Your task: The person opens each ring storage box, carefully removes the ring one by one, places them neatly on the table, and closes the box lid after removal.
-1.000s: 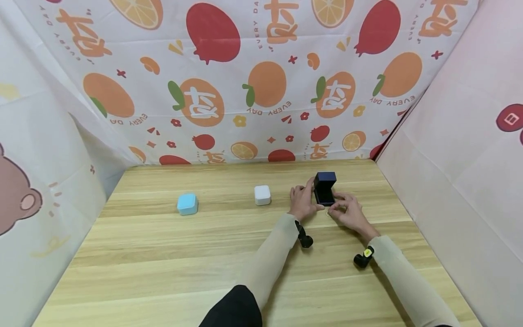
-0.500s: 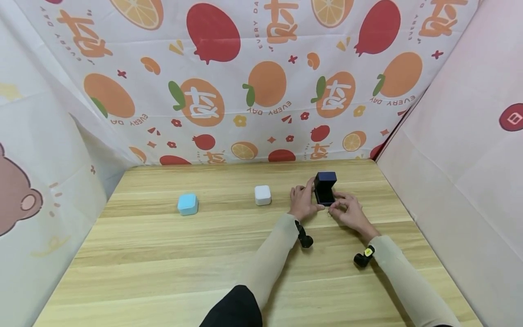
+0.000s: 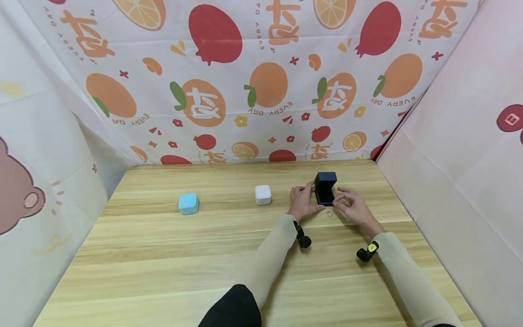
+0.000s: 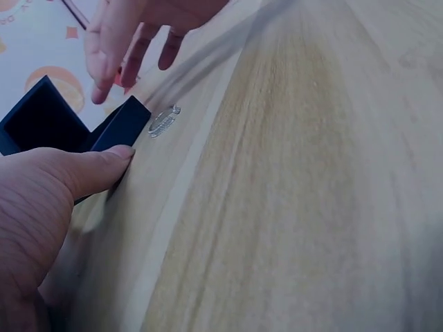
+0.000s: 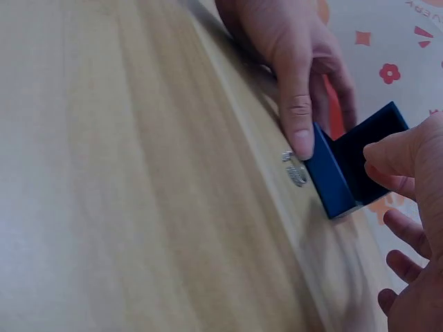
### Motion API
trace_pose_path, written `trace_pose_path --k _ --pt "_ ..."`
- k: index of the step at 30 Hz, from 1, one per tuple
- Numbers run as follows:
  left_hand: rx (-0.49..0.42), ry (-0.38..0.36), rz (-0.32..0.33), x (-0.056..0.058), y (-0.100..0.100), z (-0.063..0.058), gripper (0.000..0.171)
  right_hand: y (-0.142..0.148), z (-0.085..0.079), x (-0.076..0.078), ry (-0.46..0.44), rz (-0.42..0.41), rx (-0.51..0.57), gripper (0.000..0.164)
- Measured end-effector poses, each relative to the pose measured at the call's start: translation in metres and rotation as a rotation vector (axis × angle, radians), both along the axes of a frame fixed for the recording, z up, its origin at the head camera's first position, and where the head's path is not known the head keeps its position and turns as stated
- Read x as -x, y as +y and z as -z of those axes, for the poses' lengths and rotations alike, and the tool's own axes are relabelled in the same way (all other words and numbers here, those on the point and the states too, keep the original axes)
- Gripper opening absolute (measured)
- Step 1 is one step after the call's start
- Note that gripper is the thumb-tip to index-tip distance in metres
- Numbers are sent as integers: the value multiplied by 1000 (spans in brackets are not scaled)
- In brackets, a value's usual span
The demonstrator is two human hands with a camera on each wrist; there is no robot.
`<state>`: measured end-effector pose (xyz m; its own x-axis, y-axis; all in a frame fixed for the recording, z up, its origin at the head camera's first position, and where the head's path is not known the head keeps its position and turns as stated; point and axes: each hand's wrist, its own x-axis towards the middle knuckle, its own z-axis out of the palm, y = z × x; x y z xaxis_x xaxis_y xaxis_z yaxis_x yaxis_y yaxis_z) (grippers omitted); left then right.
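Note:
A dark blue ring box (image 3: 325, 177) stands on the table with its lid raised. My left hand (image 3: 302, 202) holds it from the left; in the left wrist view the thumb (image 4: 104, 169) presses on the front of its base (image 4: 124, 126). Just in front of the box, a silver ring (image 5: 296, 174) with a patterned band lies on the wood. My right hand (image 3: 355, 209) is at the box's right side. Its thumb and index tip come close together by the opening in the right wrist view, with nothing showing between them, and the other fingers are loosely bent.
A white rounded block (image 3: 263, 195) stands left of my left hand, and a light blue one (image 3: 189, 203) farther left. Fruit-print cloth (image 3: 261, 122) hangs behind the wooden table (image 3: 163, 263), with pale cloth walls at both sides.
My right hand has moved from the ring up and right to the box's side, leaving the ring in plain sight on the table. My left hand and the box have stayed put.

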<state>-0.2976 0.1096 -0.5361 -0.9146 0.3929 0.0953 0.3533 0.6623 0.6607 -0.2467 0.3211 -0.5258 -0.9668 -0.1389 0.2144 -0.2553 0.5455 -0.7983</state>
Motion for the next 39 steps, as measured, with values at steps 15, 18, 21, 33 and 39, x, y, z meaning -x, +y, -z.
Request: trace_pose_path --k 15,18,21,33,39 --pt "31 64 1 1 -2 3 95 5 -13 2 -41 66 -27 13" --pt "16 64 17 2 -5 4 96 6 -14 3 -39 70 -26 13" --pt "-33 19 35 1 -8 3 97 8 -16 4 -44 73 -29 16" --pt "-55 67 90 -5 -25 -6 102 17 -34 9 0 119 -43 27" --pt "-61 113 121 -2 -34 -23 91 16 -50 16 78 128 -55 24"
